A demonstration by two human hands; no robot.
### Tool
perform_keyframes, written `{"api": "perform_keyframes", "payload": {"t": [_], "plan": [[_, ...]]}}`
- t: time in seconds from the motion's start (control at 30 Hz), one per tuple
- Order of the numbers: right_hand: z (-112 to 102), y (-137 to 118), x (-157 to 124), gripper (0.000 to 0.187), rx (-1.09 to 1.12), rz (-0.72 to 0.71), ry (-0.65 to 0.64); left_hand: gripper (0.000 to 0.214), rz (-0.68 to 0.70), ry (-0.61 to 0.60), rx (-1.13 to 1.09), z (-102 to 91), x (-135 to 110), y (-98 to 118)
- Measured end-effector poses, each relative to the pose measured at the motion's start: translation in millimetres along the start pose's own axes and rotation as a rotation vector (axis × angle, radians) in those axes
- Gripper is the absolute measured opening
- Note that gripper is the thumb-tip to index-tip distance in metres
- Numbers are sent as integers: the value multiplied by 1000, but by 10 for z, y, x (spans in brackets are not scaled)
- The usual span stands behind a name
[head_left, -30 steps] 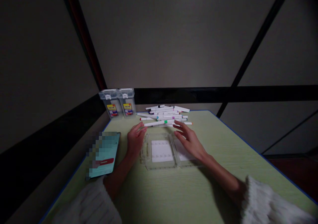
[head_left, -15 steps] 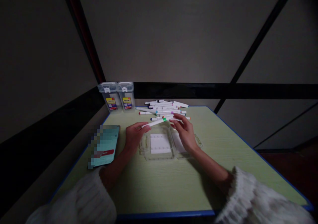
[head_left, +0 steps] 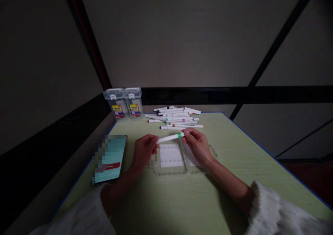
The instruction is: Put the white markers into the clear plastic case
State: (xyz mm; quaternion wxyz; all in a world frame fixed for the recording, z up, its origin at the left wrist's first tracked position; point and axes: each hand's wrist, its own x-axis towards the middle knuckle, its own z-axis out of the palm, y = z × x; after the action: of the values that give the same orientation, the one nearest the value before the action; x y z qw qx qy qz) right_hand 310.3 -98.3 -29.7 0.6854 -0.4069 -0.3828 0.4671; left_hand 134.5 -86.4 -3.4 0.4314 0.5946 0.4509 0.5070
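Note:
A white marker with a green band [head_left: 170, 137] is held level above an open clear plastic case [head_left: 170, 169]. My left hand [head_left: 143, 151] pinches its left end and my right hand [head_left: 198, 145] pinches its right end near the green band. The case lies flat on the pale green table [head_left: 182, 200], with a white insert showing in its left half. Behind the case lies a pile of several white markers [head_left: 177, 118] with coloured caps.
Two closed clear marker boxes [head_left: 124, 103] with yellow and red labels stand at the table's back left corner. A phone with a teal screen [head_left: 109, 158] lies at the left. A dark rail runs behind the table.
Both hands reached to the pile, picked the green-banded marker out of it, and drew it back over the open case. The camera view shifted slightly.

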Motion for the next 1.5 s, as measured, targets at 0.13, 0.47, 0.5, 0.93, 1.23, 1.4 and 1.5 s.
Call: {"api": "perform_keyframes", "payload": {"t": [0.13, 0.47, 0.5, 0.93, 1.23, 1.4, 1.5], "plan": [[8, -21, -37, 16, -21, -9, 11, 19, 9, 2, -24, 20, -37, -25], [-15, -51, -13, 19, -88, -47, 18, 19, 27, -37, 7, 26, -61, -67], [-18, -51, -14, 20, -106, -54, 13, 18, 25, -30, 2, 26, -64, -65], [-8, -50, -5, 19, -71, -60, -21, 16, 34, -59, -1, 20, -64, -106], [-11, -114, -32, 19, -25, -43, -16, 17, -6, -75, -15, 37, -95, -80], [25, -156, -43, 22, 61, -7, 13, 17, -7, -88, -7, 51, -114, -90], [32, -168, -48, 22, 102, -4, 23, 20, 0, -105, 8, 58, -122, -99]]}}
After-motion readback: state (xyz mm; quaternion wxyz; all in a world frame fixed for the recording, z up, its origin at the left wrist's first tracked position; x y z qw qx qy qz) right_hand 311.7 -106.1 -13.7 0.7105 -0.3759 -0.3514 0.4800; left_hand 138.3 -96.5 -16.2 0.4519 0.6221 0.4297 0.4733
